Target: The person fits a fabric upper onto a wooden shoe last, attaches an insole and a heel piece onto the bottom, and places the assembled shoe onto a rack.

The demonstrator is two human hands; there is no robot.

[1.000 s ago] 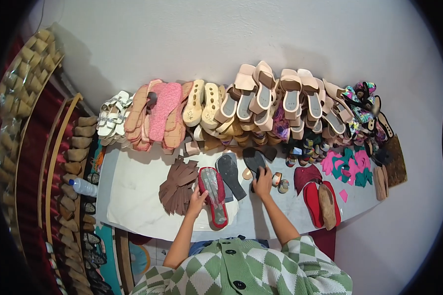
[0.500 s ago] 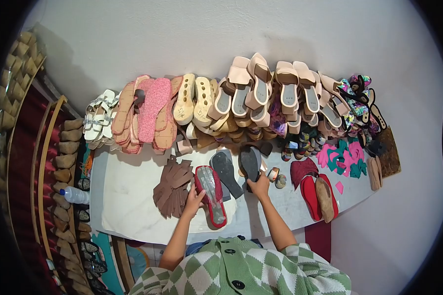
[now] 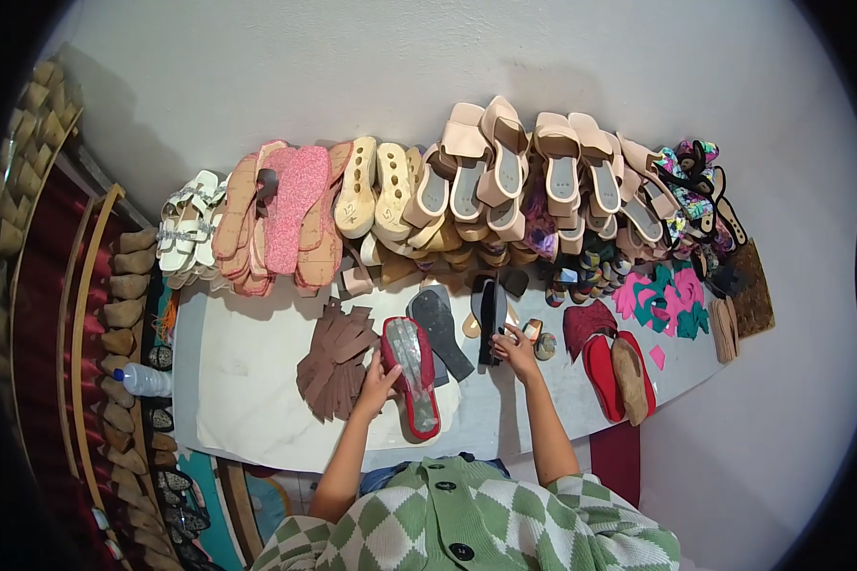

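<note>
My left hand (image 3: 379, 385) is closed on the side of a red sandal (image 3: 422, 404), which lies with its grey underside facing up. In my right hand (image 3: 516, 355), a black shoe sole (image 3: 490, 319) is pinched near its lower end and tilted partly onto its edge. Between the two hands rests another dark grey sole (image 3: 436, 328), flat on the table. A fan of brown strips (image 3: 333, 366) lies left of the red sandal. Just right of my right hand are small rolls of tape or similar pieces (image 3: 545, 346), too small to name surely.
Beige heeled sandals (image 3: 505, 157), pink insoles (image 3: 298, 209) and cream wedge soles (image 3: 357, 190) are piled along the wall. Red shoe parts with a wooden last (image 3: 628, 381) and pink and green scraps (image 3: 671, 300) lie right. A bottle (image 3: 148, 380) stands by the left shelf.
My right hand has turned the black sole from flat-facing onto its edge, and its fingers have shifted slightly right. My left hand and the red sandal have moved a little to the right.
</note>
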